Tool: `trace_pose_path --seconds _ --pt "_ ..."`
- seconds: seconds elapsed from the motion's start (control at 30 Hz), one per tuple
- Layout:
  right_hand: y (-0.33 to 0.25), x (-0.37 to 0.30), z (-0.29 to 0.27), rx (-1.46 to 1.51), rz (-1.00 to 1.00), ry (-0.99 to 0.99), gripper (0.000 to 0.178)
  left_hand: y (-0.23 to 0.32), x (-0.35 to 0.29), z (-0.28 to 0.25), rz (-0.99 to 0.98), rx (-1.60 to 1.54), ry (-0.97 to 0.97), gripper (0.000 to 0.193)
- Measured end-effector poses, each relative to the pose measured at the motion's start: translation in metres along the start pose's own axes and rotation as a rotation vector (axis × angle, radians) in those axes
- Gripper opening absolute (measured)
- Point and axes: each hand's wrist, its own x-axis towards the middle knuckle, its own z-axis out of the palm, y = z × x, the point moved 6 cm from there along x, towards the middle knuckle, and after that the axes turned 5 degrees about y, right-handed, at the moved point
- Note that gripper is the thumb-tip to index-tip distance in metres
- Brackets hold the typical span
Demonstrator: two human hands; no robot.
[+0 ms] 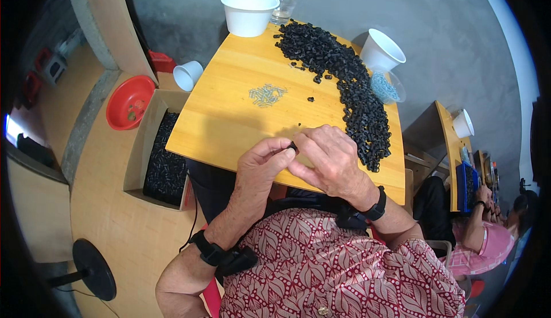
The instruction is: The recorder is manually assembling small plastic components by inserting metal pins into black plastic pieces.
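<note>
Above the table's near edge, my left hand (265, 160) pinches a small black plastic part (293, 146) between thumb and forefinger. My right hand (330, 158) meets it there, its fingers closed against the same part; whether they hold anything smaller is hidden. A long heap of black plastic parts (321, 48) curves along the table's far and right sides. Left of the middle lies a small pile of silvery metal pieces (267, 95). One loose black part (310, 99) rests between that pile and the heap.
The wooden table (224, 83) bears a white tub (248, 14), a tilted white bucket (383, 51) and a clear cup of blue pieces (384, 87). A cardboard box (138, 163) of black parts and a red basin (123, 103) stand left. At right, a person (479, 237) works at another table.
</note>
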Motion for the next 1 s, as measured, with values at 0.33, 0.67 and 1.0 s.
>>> trace_pose_path --seconds 0.33,0.67,1.0 --pt "0.005 -0.007 0.001 0.041 0.027 0.051 0.031 0.01 -0.004 0.006 0.016 0.249 -0.085 0.023" --pt "0.003 -0.013 0.008 0.049 0.014 0.013 0.028 0.0 -0.003 -0.002 -0.013 0.305 -0.014 0.024" --pt "0.005 -0.011 0.008 0.047 0.03 0.027 0.026 0.009 -0.002 0.001 0.005 0.441 -0.05 0.023"
